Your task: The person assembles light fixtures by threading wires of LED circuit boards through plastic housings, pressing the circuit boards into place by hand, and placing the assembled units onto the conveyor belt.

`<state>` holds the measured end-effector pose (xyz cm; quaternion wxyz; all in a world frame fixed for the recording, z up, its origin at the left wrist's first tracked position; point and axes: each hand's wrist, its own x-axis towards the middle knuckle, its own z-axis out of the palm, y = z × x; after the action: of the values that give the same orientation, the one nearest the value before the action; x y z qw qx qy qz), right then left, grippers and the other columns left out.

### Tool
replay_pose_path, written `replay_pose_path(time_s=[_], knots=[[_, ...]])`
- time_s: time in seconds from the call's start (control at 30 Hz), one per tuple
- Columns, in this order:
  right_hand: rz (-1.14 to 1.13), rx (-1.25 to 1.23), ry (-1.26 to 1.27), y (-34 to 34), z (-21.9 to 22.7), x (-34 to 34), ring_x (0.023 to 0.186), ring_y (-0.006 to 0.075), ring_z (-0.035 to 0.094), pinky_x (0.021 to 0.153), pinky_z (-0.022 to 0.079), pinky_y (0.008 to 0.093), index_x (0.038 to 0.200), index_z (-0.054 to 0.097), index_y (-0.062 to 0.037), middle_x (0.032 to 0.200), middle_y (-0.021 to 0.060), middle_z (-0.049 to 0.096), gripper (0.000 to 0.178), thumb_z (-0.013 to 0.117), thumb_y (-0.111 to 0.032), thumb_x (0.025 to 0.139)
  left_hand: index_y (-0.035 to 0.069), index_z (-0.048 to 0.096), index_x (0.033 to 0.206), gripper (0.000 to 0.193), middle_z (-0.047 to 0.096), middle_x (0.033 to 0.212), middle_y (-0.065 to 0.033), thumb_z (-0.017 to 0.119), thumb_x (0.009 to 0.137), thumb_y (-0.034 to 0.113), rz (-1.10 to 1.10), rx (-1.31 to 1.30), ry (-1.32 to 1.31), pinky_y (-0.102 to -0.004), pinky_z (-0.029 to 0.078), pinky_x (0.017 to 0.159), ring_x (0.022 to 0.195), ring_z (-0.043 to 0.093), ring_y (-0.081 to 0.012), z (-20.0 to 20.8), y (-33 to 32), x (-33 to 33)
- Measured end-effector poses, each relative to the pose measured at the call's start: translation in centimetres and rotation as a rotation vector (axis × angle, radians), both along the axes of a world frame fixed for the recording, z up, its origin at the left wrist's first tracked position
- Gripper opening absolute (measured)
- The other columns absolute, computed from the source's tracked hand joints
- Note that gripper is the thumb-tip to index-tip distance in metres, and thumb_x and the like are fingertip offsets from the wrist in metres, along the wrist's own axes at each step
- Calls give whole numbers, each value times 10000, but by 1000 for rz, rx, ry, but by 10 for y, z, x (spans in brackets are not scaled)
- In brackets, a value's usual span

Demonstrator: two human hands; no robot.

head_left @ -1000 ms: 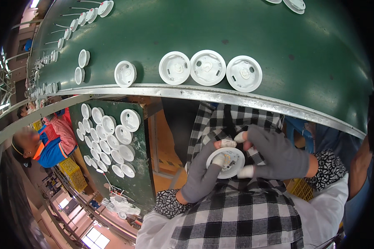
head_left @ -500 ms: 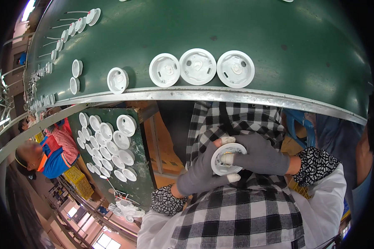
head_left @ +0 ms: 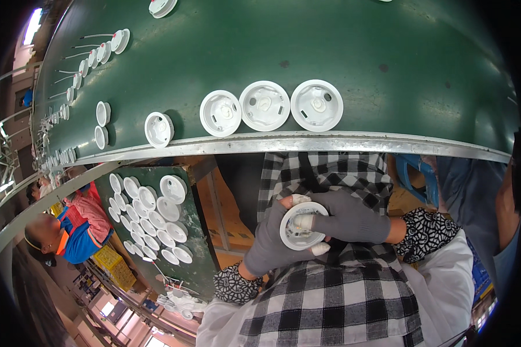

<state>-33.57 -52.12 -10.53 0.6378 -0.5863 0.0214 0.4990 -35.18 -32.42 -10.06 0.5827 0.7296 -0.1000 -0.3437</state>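
Note:
A white round plastic housing (head_left: 300,242), shaped like a shallow cup, is held over my lap with its hollow side up. My left hand (head_left: 270,246), in a grey glove with bare or taped fingertips, wraps round its left and lower side. From the right, my right hand (head_left: 356,217), gloved the same way, grips it too, with its taped thumb pressed inside the cup. Small parts show inside, partly hidden by that thumb. Beyond my hands, several similar housings, among them a right-hand one (head_left: 316,110), stand along the near edge of the green work surface (head_left: 353,52).
A metal rail (head_left: 330,142) borders the green surface. More housings with wires (head_left: 120,41) line its left side. To my left, a lower green table (head_left: 200,254) carries many white cups (head_left: 172,189). A co-worker (head_left: 78,222) sits farther left. A blue stool (head_left: 417,179) stands at right.
The view has shifted, so the bench and its housings appear lower and my hands a little farther left. Another white round part shows at the top. Both hands keep their hold on the housing.

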Motion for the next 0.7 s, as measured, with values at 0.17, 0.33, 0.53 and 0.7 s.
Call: replay_pose_path(time_s=[0.17, 0.33, 0.53, 0.7], knots=[[-94, 17, -95, 0, -8, -12, 926, 201, 670, 835, 505, 299, 1218, 601, -56, 1011, 129, 692, 434, 588, -261, 835, 27, 401, 1245, 832, 620, 1087, -105, 885, 626, 298, 22, 53, -107, -311, 542, 824, 954, 655, -186, -8, -2, -11], [-87, -50, -144, 0, -11, -20, 911, 203, 672, 832, 505, 304, 1235, 594, -63, 1003, 134, 692, 437, 581, -260, 845, 27, 394, 1261, 856, 615, 1100, -102, 892, 618, 294, 34, 37, -77, -306, 525, 860, 989, 639, -176, -15, -2, -17], [113, 19, -75, -3, -3, -1, 871, 229, 677, 814, 506, 314, 1284, 561, -87, 972, 137, 693, 491, 579, -299, 842, 25, 390, 1268, 888, 612, 1108, -93, 904, 596, 296, -4, -65, 21, -304, 513, 878, 1009, 626, -172, -16, 5, -16], [119, -70, -225, 2, -1, -7, 863, 247, 674, 807, 504, 322, 1303, 549, -98, 965, 153, 688, 529, 583, -323, 825, 26, 402, 1256, 883, 615, 1095, -105, 907, 586, 299, -41, 70, -206, -311, 520, 861, 987, 635, -186, -9, -1, -15]])
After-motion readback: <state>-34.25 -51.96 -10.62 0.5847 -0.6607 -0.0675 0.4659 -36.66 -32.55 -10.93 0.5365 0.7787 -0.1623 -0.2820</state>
